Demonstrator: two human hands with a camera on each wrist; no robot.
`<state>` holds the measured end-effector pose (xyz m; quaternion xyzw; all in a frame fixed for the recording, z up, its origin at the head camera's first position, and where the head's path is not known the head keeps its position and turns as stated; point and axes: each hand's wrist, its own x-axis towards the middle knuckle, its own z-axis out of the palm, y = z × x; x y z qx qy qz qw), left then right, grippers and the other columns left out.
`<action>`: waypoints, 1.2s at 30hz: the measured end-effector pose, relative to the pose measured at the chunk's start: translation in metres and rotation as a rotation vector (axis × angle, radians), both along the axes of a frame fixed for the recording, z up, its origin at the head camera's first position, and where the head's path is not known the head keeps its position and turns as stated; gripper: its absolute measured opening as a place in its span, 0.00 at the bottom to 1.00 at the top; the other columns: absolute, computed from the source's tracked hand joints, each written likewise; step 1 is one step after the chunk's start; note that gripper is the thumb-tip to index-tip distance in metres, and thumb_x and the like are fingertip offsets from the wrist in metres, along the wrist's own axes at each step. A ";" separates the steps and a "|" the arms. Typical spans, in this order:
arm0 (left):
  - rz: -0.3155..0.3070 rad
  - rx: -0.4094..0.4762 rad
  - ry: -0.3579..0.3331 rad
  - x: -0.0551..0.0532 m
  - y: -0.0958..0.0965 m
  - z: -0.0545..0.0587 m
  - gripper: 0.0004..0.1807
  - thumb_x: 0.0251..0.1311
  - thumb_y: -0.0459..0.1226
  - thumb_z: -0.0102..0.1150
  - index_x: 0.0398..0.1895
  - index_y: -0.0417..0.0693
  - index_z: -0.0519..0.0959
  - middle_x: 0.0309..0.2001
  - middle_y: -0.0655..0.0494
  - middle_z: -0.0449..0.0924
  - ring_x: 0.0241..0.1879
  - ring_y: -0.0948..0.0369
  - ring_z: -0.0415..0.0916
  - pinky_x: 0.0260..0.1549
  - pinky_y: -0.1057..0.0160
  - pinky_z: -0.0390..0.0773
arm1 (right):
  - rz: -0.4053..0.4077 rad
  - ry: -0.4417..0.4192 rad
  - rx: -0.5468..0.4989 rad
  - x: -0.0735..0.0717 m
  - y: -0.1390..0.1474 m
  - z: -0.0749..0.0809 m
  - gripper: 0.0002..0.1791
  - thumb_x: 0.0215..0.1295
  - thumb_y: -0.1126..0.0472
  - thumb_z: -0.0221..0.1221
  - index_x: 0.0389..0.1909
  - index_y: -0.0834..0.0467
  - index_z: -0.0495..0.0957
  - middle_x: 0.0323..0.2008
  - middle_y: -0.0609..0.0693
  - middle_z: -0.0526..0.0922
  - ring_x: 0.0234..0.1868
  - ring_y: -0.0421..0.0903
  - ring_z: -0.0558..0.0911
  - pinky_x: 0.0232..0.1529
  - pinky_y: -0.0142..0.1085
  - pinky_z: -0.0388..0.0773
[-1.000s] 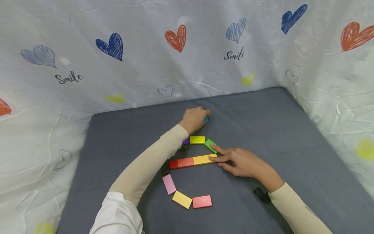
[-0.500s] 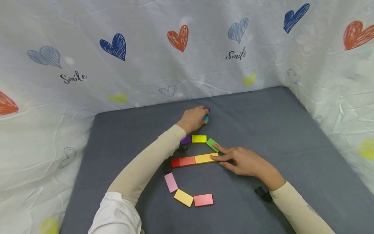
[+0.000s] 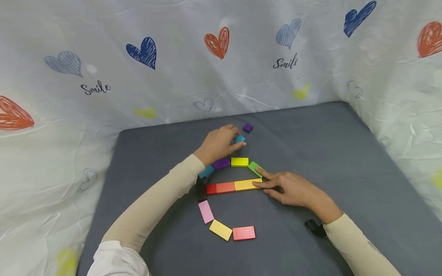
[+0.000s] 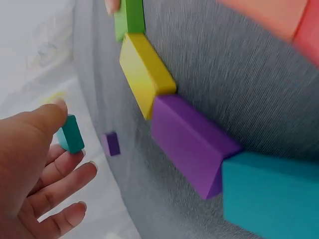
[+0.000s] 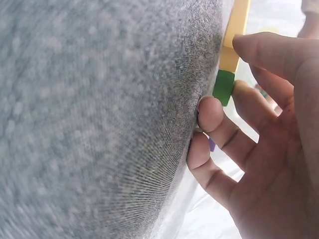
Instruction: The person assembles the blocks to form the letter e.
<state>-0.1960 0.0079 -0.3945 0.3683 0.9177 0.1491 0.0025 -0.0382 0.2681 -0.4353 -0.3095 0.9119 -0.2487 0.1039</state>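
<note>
My left hand [image 3: 221, 142] pinches a small teal block [image 4: 73, 134] between thumb and fingers, over the far part of the table. A small purple block [image 3: 248, 128] lies just beyond it. Toward the table's middle, my right hand [image 3: 290, 188] rests its fingertips on a green block [image 3: 255, 169] and the right end of a yellow-orange block [image 3: 246, 185]. That block forms a straight row with a coral block [image 3: 225, 187] and a red block [image 3: 211, 189]. Above the row, a yellow block [image 3: 239, 162], a longer purple block [image 4: 187, 139] and another teal block [image 4: 271, 191] make a curve.
The curve continues through a black block [image 3: 202, 190], a pink block [image 3: 206, 211], a pale yellow block [image 3: 220, 230] and a salmon block [image 3: 243, 233]. A grey cloth [image 3: 310, 145] covers the table. Behind hangs a white curtain [image 3: 179, 57] with printed hearts.
My left hand has drawn back leftward with the small teal block, uncovering the small purple block and the teal block in the curve. The right hand stays on its blocks; the head view shifts slightly.
</note>
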 end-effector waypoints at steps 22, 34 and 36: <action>-0.224 0.102 0.209 0.133 -0.008 0.019 0.27 0.65 0.66 0.65 0.47 0.56 0.83 0.37 0.66 0.81 0.25 0.69 0.71 0.24 0.71 0.72 | -0.026 0.009 0.001 0.002 0.000 0.001 0.20 0.74 0.56 0.66 0.64 0.41 0.84 0.77 0.43 0.69 0.20 0.31 0.62 0.24 0.29 0.65; -0.278 0.031 0.118 0.177 -0.003 -0.008 0.28 0.61 0.70 0.64 0.42 0.58 0.84 0.35 0.69 0.81 0.31 0.73 0.72 0.32 0.72 0.72 | -0.013 -0.006 0.003 0.003 0.000 0.002 0.26 0.76 0.55 0.65 0.71 0.36 0.77 0.80 0.43 0.64 0.20 0.30 0.63 0.24 0.29 0.65; -0.294 0.010 0.114 0.183 -0.002 -0.012 0.28 0.62 0.71 0.62 0.41 0.59 0.83 0.34 0.69 0.79 0.31 0.73 0.73 0.32 0.72 0.73 | -0.016 -0.007 0.010 0.003 0.000 0.002 0.26 0.76 0.54 0.65 0.72 0.36 0.77 0.80 0.43 0.64 0.19 0.30 0.62 0.24 0.29 0.64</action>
